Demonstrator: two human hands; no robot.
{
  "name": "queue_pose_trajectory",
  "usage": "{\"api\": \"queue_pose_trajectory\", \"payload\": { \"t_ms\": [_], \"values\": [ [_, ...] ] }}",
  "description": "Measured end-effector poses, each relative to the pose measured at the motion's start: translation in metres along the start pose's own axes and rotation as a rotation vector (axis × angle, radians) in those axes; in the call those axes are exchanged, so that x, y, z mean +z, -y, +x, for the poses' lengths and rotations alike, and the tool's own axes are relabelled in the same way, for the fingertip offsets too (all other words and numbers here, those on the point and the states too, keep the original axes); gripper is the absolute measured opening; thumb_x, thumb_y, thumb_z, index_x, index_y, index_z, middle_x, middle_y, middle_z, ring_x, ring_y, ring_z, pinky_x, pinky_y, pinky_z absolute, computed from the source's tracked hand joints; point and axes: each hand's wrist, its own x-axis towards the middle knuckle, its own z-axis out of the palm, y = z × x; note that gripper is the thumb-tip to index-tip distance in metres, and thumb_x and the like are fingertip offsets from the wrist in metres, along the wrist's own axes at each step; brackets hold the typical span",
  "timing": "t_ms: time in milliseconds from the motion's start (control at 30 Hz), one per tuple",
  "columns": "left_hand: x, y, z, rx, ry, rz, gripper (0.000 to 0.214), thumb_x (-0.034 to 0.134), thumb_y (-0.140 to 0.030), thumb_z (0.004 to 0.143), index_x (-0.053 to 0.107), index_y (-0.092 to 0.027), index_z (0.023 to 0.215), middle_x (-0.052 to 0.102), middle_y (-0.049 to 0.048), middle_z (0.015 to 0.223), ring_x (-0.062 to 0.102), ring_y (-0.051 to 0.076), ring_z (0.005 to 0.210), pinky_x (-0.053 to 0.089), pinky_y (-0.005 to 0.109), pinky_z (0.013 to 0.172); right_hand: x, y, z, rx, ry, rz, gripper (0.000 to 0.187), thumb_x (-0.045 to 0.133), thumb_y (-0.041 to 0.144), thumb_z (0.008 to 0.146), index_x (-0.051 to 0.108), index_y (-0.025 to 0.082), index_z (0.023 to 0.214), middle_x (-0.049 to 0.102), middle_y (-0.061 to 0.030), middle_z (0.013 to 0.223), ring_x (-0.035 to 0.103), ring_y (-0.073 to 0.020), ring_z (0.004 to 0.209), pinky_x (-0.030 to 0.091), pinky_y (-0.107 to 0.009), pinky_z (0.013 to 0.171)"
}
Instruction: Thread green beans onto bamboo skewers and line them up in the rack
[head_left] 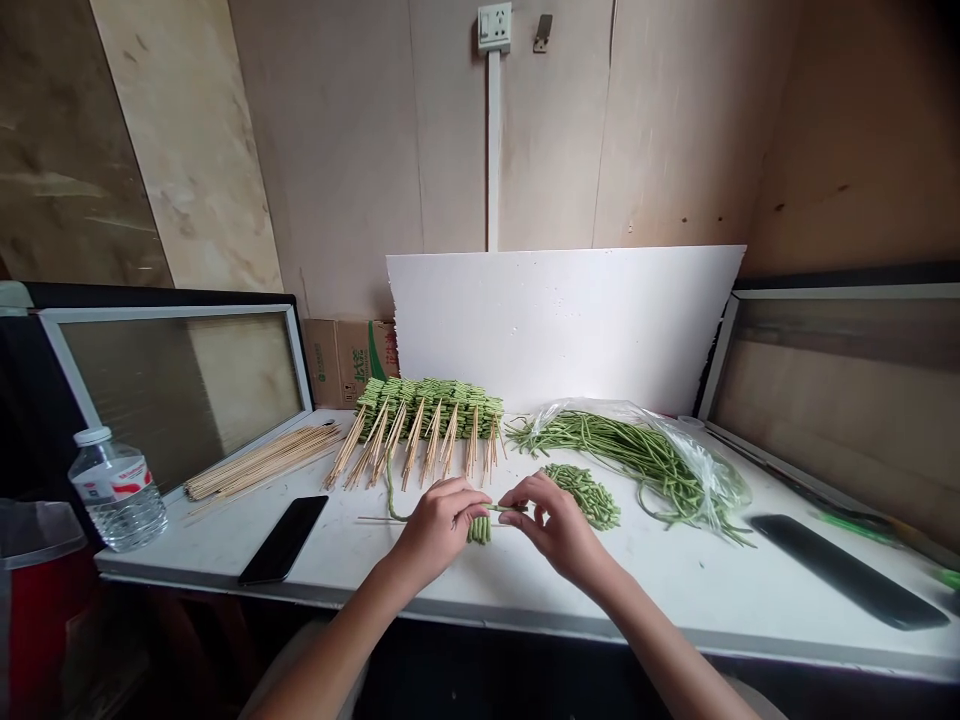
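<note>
The person sits at a white worktop [420,585] with both forearms reaching in from the near edge. The left hand [439,525] is curled closed around a thin bamboo skewer [375,519], whose bare end pokes out to the left of the knuckles, just above the surface. A small bunch of short green pieces [480,530] hangs on the stick just below the fingers. The right hand [561,532] meets it from the other side, thumb and forefinger pinched on a bean piece [501,508] at the skewer's other end; the other fingers are loosely bent. The 2 hands are almost touching.

Just beyond the right hand lies a little heap of cut beans [589,493], and further right a clear plastic bag [697,460] spills out long green beans [600,435]. Behind the hands, a stack of finished skewers [431,410] lies against a white foam board [562,320], sticks pointing toward the person. To the left lies a loose pile of bare sticks [259,462], then a dark phone [283,538] face down near the front edge, and a water bottle [116,490] off the left corner. A long black flat object [847,570] lies on the right side; I cannot tell what it is
</note>
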Motion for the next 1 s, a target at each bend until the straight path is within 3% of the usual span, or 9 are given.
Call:
{"api": "queue_pose_trajectory", "payload": {
  "t_ms": [367,533,733,1000],
  "values": [
    [0.011,-0.002,-0.002,-0.088,-0.008,-0.053,0.022,0.060,-0.014,0.096,0.081,-0.021,0.098,0.074,0.0061,0.091,0.066,0.020,0.084,0.050,0.030,0.078,0.014,-0.009,-0.003,0.129,-0.073,0.012,0.012,0.069,0.033,0.090,0.077,0.024,0.090,0.071,-0.0063,0.090,0.063,-0.0239,0.087,0.050,-0.034,0.069],
    [0.018,-0.001,0.001,-0.157,-0.044,-0.170,0.019,0.065,-0.014,0.092,0.082,-0.020,0.092,0.073,0.0059,0.085,0.066,0.018,0.078,0.050,0.029,0.073,0.018,-0.013,-0.003,0.239,-0.097,0.189,0.017,0.073,0.036,0.084,0.078,0.021,0.084,0.074,-0.0074,0.090,0.064,-0.0221,0.079,0.050,-0.034,0.068],
    [0.026,0.003,0.001,-0.261,-0.034,-0.439,0.018,0.066,-0.023,0.091,0.082,-0.015,0.089,0.071,0.0073,0.080,0.064,0.016,0.067,0.052,0.028,0.065,0.020,-0.014,-0.004,0.338,-0.058,0.416,0.027,0.080,0.045,0.078,0.077,0.019,0.082,0.070,-0.0034,0.073,0.052,-0.0148,0.062,0.041,-0.028,0.056],
    [0.033,0.016,-0.002,-0.255,-0.036,-0.564,0.021,0.070,-0.030,0.091,0.080,-0.013,0.084,0.067,0.0057,0.075,0.060,0.013,0.064,0.051,0.027,0.062,0.024,-0.015,-0.004,0.334,-0.038,0.550,0.027,0.083,0.044,0.076,0.079,0.018,0.081,0.068,-0.0023,0.072,0.053,-0.0141,0.063,0.043,-0.029,0.059]
  ]
}}
